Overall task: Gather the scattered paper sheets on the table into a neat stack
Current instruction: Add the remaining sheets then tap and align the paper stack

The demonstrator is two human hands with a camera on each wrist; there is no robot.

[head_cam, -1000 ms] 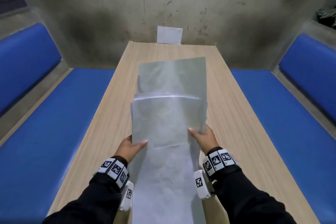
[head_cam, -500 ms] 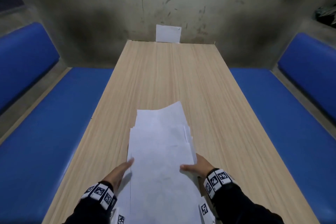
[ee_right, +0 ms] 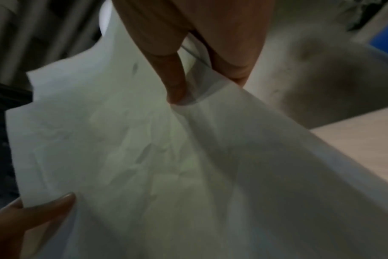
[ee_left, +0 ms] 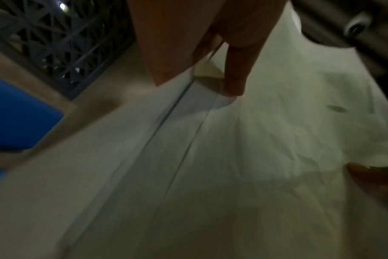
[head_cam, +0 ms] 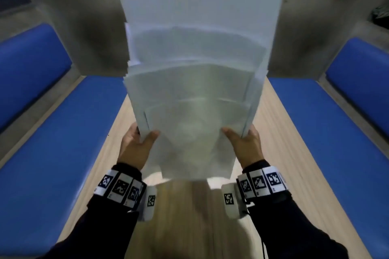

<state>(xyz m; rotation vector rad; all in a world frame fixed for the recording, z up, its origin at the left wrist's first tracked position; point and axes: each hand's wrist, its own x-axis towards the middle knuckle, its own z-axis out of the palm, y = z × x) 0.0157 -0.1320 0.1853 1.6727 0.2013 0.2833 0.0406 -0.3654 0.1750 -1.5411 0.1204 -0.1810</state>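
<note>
Apparently upright, paper sheets (head_cam: 195, 65) between both hands.

white paper sheets (head_cam: 197, 82), blue benches (head_cam: 328, 132), wood-grain table (head_cam: 185, 216)

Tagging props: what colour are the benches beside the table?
Solid blue benches, no pattern; clearest in the head view.

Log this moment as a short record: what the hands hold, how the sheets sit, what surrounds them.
held item: paper sheets, lifted off the table, upright
left hand: grips the bundle's lower left edge, thumb in front
right hand: grips the lower right edge, thumb in front
stack state: uneven; top edges stepped at several heights
surroundings: blue benches on both sides, grey wall behind
image quality: sheets motion-blurred
</note>
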